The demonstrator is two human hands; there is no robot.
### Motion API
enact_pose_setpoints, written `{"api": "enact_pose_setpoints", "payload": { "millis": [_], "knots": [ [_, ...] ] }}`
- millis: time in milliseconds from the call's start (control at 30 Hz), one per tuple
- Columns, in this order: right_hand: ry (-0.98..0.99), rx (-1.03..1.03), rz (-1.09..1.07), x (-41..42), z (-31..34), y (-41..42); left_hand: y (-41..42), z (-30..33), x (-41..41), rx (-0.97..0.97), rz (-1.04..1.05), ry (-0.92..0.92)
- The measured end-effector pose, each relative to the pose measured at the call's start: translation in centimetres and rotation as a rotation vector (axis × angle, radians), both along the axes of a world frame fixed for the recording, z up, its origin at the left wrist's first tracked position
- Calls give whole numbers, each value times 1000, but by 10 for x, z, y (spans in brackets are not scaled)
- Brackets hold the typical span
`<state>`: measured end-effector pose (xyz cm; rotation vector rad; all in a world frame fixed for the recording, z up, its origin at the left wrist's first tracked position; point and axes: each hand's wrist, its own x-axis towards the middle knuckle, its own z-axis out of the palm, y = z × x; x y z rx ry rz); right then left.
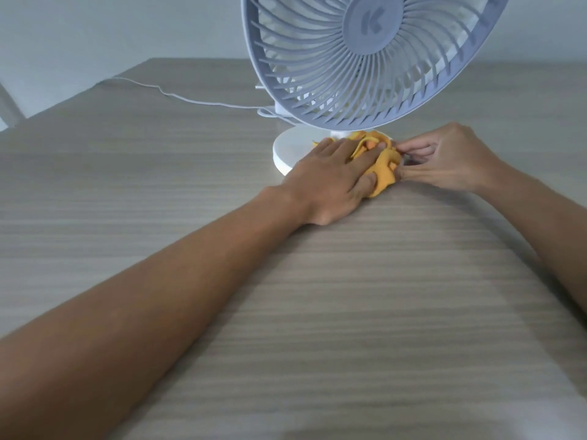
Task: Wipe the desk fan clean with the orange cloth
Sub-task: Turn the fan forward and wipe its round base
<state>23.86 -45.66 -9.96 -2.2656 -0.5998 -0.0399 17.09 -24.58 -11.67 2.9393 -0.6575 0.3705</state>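
Head view: white plastic desk fan point(365, 58) with round grille stands on grey wood-grain table point(158, 185), head tilted toward camera. Crumpled orange cloth point(382, 168) lies on fan's round white base point(287, 150), spilling over front edge. Left hand point(333, 179) presses flat on cloth, fingers extended. Right hand point(444, 157) pinches cloth's right edge, fingers curled. White cord point(190, 100) trails left behind. Broad bare tabletop in front and left.

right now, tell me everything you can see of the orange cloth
The orange cloth is soft fabric, bunched into crumpled folds. It lies on the front of the round white fan base, spilling onto the wood-grain table, below the grey grille. The left hand presses flat on it; the right hand pinches its right edge.
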Motion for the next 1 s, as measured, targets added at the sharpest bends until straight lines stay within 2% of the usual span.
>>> {"api": "enact_pose_setpoints", "payload": {
  "millis": [67,167,233,333,467,533,700,800,1000],
  "knots": [
    [25,19,6,-7,1,-1,14,2,-3,-85,-14,-44],
    [42,65,11,-17,10,-5,42,7,-12,-463,59,-86],
    [-62,90,-62,-23,15,-3,63,7,-14,-648,167,-88],
    [-287,-44,-129,-38,12,21,82,8,-18,-583,307,12],
    [-418,-256,21,-54,2,56,86,5,-9,-515,315,209],
    [-416,-335,82,-48,-4,60,87,6,-4,-517,293,258],
    [-372,-290,75,-41,-4,59,81,7,3,-512,290,282],
    [-361,-365,74,-39,-2,65,81,8,7,-486,342,292],
    [-292,-429,97,-35,1,80,84,11,4,-415,311,331]
  ]
}}
